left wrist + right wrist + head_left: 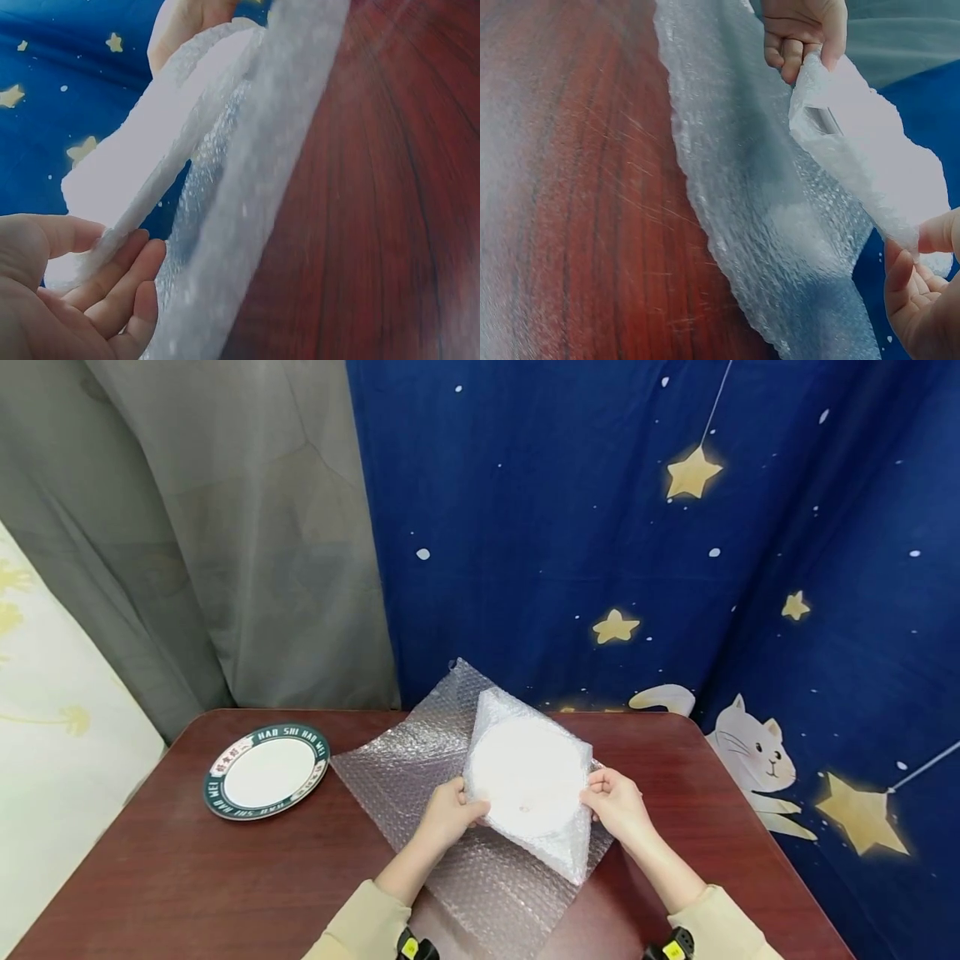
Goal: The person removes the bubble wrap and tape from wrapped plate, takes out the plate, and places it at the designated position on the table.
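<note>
A round white plate wrapped in bubble wrap (528,764) is held up between both hands, its face glaring bright in the head view. My left hand (447,814) pinches its left edge, thumb on top and fingers beneath. On the opposite side my right hand (617,802) pinches the right edge between thumb and fingers. Both wrist views show the wrapped plate (127,142) raised and tilted over a loose sheet of bubble wrap (735,172). That sheet lies diagonally across the table below it.
On the left of the reddish-brown wooden table (300,877) lies a white plate with a dark green lettered rim (270,772). Behind the table's far edge hang a grey curtain (285,568) and a blue starry curtain (540,527).
</note>
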Available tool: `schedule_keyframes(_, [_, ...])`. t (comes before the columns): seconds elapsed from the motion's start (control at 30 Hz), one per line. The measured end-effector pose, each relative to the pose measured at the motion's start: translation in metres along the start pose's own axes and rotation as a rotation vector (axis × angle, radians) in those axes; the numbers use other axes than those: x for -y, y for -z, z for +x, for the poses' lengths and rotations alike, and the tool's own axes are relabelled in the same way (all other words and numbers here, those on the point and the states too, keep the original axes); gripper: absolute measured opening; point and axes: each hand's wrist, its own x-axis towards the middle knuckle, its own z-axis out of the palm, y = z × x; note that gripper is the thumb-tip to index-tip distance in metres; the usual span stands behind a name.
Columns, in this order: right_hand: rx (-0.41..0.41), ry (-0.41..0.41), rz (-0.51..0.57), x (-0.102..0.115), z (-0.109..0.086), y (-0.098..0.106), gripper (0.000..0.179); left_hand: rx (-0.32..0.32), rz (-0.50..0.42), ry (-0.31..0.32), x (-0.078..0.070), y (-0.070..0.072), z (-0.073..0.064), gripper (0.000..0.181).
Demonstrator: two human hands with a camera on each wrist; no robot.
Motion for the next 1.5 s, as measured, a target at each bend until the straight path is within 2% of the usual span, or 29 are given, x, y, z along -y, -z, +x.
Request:
schedule_keyframes(0.1, [0.007, 0.01, -0.017, -0.002, 0.0, -0.006, 0.021, 0.006, 0.039, 0.021, 0.004, 0.006, -0.001, 0.022])
schedule_keyframes(0.23, [0.013, 0.02, -0.041, -0.005, 0.002, -0.012, 0.023, 0.021, 0.043, 0.031, 0.008, 0.012, -0.002, 0.013])
schedule_keyframes(0.33, [0.021, 0.027, -0.048, -0.006, 0.004, -0.017, 0.023, 0.022, 0.057, 0.023, 0.009, 0.016, -0.002, 0.014])
schedule_keyframes(0.5, [0.025, 0.033, -0.076, -0.007, 0.008, -0.023, 0.02, 0.022, 0.104, 0.023, 0.011, 0.023, -0.003, 0.036])
schedule_keyframes(0.67, [0.057, 0.031, -0.082, -0.007, 0.013, -0.028, 0.016, 0.02, 0.142, 0.019, 0.014, 0.029, -0.003, 0.04])
schedule_keyframes(0.83, [0.082, 0.026, -0.066, -0.009, 0.016, -0.033, 0.014, 0.028, 0.13, 0.028, 0.015, 0.033, -0.002, 0.043])
schedule_keyframes(1.03, [0.097, 0.025, -0.035, -0.013, 0.018, -0.037, 0.013, 0.02, 0.163, 0.039, 0.015, 0.035, -0.002, 0.037])
schedule_keyframes(1.23, [0.1, 0.017, -0.05, -0.018, 0.02, -0.042, 0.013, 0.032, 0.204, 0.046, 0.023, 0.036, 0.001, 0.024])
schedule_keyframes(1.5, [0.105, 0.01, -0.068, -0.022, 0.02, -0.046, 0.013, 0.042, 0.226, 0.057, 0.028, 0.035, 0.001, 0.03])
